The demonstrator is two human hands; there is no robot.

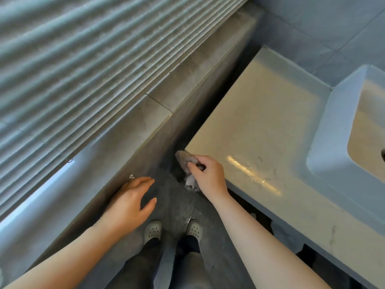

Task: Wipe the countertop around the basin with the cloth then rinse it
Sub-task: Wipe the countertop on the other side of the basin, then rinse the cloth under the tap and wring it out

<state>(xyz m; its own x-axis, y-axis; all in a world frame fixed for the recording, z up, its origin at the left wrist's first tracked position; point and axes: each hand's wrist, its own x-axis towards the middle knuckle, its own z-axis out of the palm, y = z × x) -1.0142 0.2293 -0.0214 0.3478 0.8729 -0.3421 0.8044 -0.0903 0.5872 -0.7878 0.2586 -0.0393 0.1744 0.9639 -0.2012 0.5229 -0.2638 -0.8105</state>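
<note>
A pale cream countertop [260, 122] runs from the centre to the right, with a glossy wet streak near its front edge. The white basin [341, 130] is set into it at the far right. My right hand [208, 174] grips a crumpled grey cloth [185, 163] at the countertop's near left corner, just off the edge, and part of the cloth hangs down below the hand. Over the floor by the ledge, my left hand [131, 203] hovers with its fingers relaxed and nothing in it.
A grey tiled ledge [162, 94] under a window blind [83, 59] runs along the left, leaving a narrow dark gap beside the countertop. My feet in white clogs [153, 229] stand on the grey tiled floor [177, 197]. Grey wall tiles [323, 28] rise behind the countertop.
</note>
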